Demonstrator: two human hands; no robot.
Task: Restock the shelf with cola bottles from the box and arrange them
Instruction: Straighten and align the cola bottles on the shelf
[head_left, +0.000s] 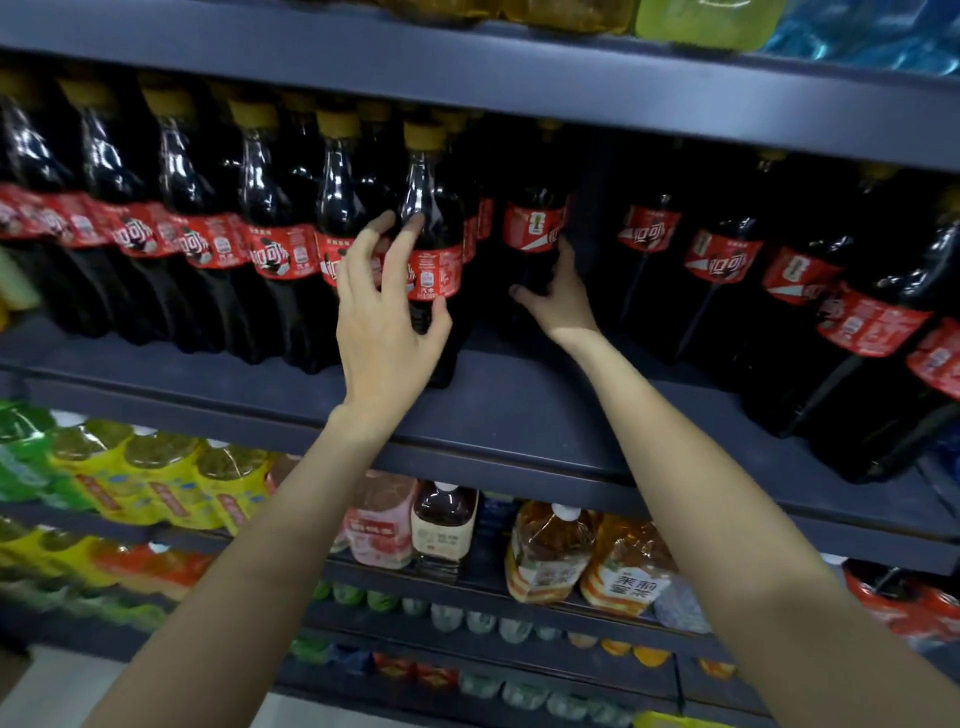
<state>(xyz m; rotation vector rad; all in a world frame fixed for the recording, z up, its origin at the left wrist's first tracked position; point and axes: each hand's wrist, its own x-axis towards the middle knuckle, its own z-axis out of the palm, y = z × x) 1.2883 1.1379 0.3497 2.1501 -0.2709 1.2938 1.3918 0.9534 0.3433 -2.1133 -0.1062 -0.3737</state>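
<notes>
A dark shelf board (519, 410) carries a row of cola bottles with red labels and yellow caps. My left hand (387, 322) wraps its thumb and fingers around the front cola bottle (434, 228) at the right end of the left row. My right hand (558, 299) reaches deeper into the shelf and grips the lower body of a cola bottle standing further back (535, 223). Larger cola bottles (722, 270) stand to the right. The box is out of view.
The shelf above (519, 78) hangs low over the bottle caps. Below are shelves with yellow and green drink packs (156, 483), tea bottles (550, 551) and small bottles. A gap of bare board lies between the two cola groups.
</notes>
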